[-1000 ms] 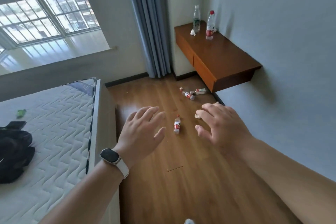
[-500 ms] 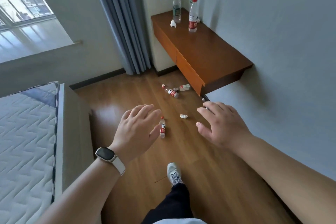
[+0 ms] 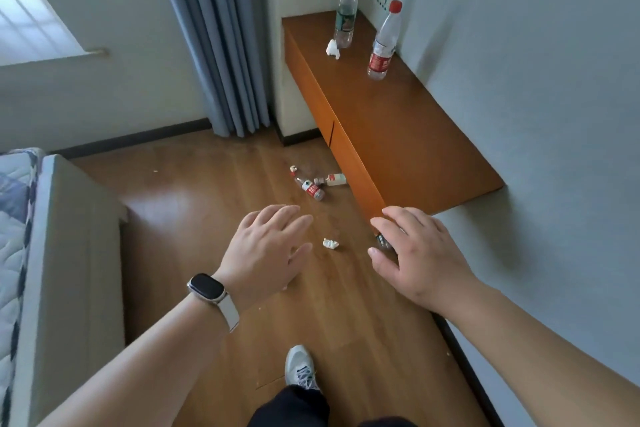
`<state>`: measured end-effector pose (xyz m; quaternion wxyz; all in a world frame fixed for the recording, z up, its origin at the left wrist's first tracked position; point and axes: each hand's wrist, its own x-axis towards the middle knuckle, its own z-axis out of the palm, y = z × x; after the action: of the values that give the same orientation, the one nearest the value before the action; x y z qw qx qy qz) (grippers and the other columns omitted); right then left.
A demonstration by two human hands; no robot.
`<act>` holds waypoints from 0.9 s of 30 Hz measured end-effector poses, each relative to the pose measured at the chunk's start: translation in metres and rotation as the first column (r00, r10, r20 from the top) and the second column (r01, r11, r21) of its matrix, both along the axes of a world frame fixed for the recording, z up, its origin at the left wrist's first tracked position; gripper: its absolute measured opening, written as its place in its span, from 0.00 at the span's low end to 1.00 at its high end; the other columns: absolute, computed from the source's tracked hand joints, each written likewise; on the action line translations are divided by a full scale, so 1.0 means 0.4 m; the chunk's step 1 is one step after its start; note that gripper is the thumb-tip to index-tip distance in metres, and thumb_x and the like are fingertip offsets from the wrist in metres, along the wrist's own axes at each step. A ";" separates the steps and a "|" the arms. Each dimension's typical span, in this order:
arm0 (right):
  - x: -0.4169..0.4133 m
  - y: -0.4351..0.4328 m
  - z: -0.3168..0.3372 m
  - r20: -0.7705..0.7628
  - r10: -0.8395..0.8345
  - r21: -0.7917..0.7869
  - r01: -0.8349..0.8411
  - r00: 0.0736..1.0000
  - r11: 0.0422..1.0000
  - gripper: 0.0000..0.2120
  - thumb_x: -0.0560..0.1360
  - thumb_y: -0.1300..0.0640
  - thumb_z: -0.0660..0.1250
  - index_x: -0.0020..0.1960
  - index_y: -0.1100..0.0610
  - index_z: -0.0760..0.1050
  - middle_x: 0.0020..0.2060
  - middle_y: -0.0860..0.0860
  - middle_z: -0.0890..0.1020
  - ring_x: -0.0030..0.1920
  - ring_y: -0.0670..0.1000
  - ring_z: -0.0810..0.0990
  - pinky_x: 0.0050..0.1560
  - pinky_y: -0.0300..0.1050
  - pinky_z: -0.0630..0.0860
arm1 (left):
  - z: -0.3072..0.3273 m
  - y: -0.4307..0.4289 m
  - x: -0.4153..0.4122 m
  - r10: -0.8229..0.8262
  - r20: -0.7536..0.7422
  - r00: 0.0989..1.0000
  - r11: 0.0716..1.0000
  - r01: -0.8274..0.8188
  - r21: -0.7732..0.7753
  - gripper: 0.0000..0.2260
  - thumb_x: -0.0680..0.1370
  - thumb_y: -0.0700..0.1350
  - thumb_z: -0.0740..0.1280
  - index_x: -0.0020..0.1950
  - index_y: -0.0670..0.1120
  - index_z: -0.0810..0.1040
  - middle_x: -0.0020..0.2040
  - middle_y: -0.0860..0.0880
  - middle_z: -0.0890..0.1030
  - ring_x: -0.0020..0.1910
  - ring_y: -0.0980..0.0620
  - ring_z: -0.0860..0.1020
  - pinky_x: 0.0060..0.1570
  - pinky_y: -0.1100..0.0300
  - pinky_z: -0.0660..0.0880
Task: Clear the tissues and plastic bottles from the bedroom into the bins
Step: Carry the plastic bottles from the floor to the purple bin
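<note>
Both hands are held out over the wooden floor, empty, fingers spread. My left hand (image 3: pixel 266 250) wears a watch; my right hand (image 3: pixel 415 256) hangs near the shelf's front corner and partly covers a bottle (image 3: pixel 381 240) lying on the floor. A crumpled tissue (image 3: pixel 330 243) lies between the hands. Farther off, two small bottles, one red-labelled (image 3: pixel 310 188) and one white-labelled (image 3: pixel 333 179), lie by a small scrap (image 3: pixel 293 168). On the wall-mounted wooden shelf (image 3: pixel 408 135) stand a green-labelled bottle (image 3: pixel 345 10) and a red-capped bottle (image 3: pixel 383 43), with a tissue (image 3: pixel 333 49) beside them.
A bed with a quilted mattress (image 3: pixel 14 218) and grey frame (image 3: pixel 69 253) fills the left side. Blue curtains (image 3: pixel 214 38) hang at the back by the window. The wall runs along the right. My shoe (image 3: pixel 299 367) is on the floor below.
The view has swung right and moved closer to the shelf and floor litter. The bottle that lay between the hands is now hidden under my left hand.
</note>
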<state>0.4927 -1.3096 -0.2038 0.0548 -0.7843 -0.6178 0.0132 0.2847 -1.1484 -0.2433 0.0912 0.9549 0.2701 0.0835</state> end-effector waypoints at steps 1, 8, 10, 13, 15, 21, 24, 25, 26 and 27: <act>0.006 0.018 -0.002 -0.011 0.003 -0.005 -0.003 1.000 1.000 0.23 0.76 0.43 0.57 0.62 0.56 0.76 0.60 0.53 0.78 0.61 0.55 0.74 0.59 0.54 0.72 | 0.000 0.012 0.007 0.005 -0.001 1.000 1.000 -0.005 0.001 0.18 0.78 0.58 0.58 0.64 0.53 0.76 0.64 0.52 0.77 0.65 0.48 0.73 0.60 0.49 0.71; 0.058 0.142 -0.063 -0.074 0.108 -0.052 -0.112 0.991 0.992 0.24 0.76 0.43 0.55 0.63 0.55 0.76 0.61 0.53 0.77 0.62 0.55 0.74 0.60 0.53 0.72 | -0.019 0.058 0.022 0.086 -0.056 0.995 0.996 -0.088 -0.025 0.20 0.78 0.57 0.55 0.66 0.54 0.75 0.64 0.53 0.76 0.67 0.47 0.72 0.62 0.52 0.68; 0.070 0.168 -0.101 -0.086 0.159 -0.090 -0.167 0.983 0.982 0.24 0.77 0.43 0.54 0.63 0.55 0.76 0.61 0.53 0.77 0.62 0.55 0.74 0.60 0.53 0.72 | -0.035 0.054 0.021 0.121 -0.062 0.991 0.992 -0.123 -0.027 0.20 0.77 0.56 0.56 0.65 0.53 0.76 0.63 0.52 0.77 0.66 0.46 0.73 0.60 0.51 0.70; 0.090 0.206 -0.172 -0.138 0.223 -0.121 -0.240 0.965 0.963 0.24 0.77 0.43 0.54 0.63 0.55 0.76 0.61 0.53 0.77 0.62 0.55 0.74 0.60 0.54 0.72 | -0.082 0.046 0.028 0.176 -0.100 0.979 0.984 -0.179 -0.026 0.19 0.77 0.55 0.57 0.64 0.52 0.76 0.63 0.51 0.77 0.65 0.45 0.74 0.58 0.50 0.71; 0.100 0.223 -0.226 -0.192 0.255 -0.133 -0.283 0.948 0.950 0.24 0.76 0.43 0.54 0.63 0.55 0.76 0.61 0.53 0.77 0.62 0.55 0.74 0.59 0.54 0.72 | -0.121 0.036 0.038 0.223 -0.132 0.966 0.973 -0.230 -0.036 0.19 0.77 0.55 0.57 0.64 0.51 0.76 0.63 0.50 0.78 0.65 0.45 0.74 0.58 0.50 0.72; 0.146 0.231 -0.445 -0.356 0.242 -0.209 -0.330 0.902 0.921 0.25 0.76 0.42 0.53 0.65 0.54 0.74 0.64 0.51 0.75 0.65 0.54 0.71 0.62 0.53 0.69 | -0.330 0.003 0.097 0.372 -0.181 0.910 0.914 -0.394 -0.102 0.16 0.77 0.53 0.59 0.61 0.49 0.77 0.61 0.49 0.78 0.62 0.44 0.74 0.53 0.49 0.72; 0.164 0.237 -0.581 -0.373 0.257 -0.250 -0.364 0.891 0.897 0.26 0.76 0.42 0.52 0.66 0.54 0.73 0.65 0.52 0.74 0.65 0.55 0.70 0.63 0.54 0.68 | -0.482 -0.007 0.130 0.412 -0.163 0.896 0.890 -0.435 -0.141 0.16 0.75 0.51 0.64 0.61 0.48 0.77 0.61 0.48 0.78 0.60 0.42 0.76 0.50 0.49 0.74; 0.170 0.242 -0.631 -0.374 0.256 -0.261 -0.366 0.891 0.893 0.26 0.76 0.42 0.52 0.66 0.55 0.73 0.65 0.52 0.74 0.66 0.55 0.70 0.64 0.54 0.67 | -0.538 -0.010 0.141 0.414 -0.158 0.896 0.886 -0.437 -0.156 0.16 0.75 0.51 0.65 0.61 0.48 0.77 0.61 0.48 0.79 0.59 0.42 0.76 0.50 0.48 0.75; 0.175 0.245 -0.684 -0.372 0.254 -0.269 -0.366 0.893 0.891 0.27 0.75 0.42 0.52 0.65 0.55 0.74 0.65 0.52 0.74 0.65 0.55 0.70 0.63 0.55 0.67 | -0.596 -0.012 0.152 0.416 -0.157 0.896 0.882 -0.440 -0.169 0.16 0.75 0.51 0.65 0.61 0.47 0.77 0.61 0.47 0.79 0.59 0.41 0.76 0.50 0.48 0.75; 0.180 0.248 -0.737 -0.373 0.250 -0.274 -0.363 0.894 0.891 0.27 0.75 0.42 0.52 0.65 0.55 0.74 0.64 0.52 0.74 0.65 0.56 0.70 0.63 0.55 0.67 | -0.654 -0.014 0.161 0.425 -0.160 0.891 0.875 -0.449 -0.180 0.16 0.75 0.51 0.65 0.60 0.47 0.78 0.60 0.47 0.79 0.58 0.41 0.77 0.50 0.48 0.75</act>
<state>0.5647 -1.2102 -0.4986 0.0192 -0.6597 -0.7059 0.2570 0.3490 -1.1542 -0.5051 0.1554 0.8569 0.4912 0.0174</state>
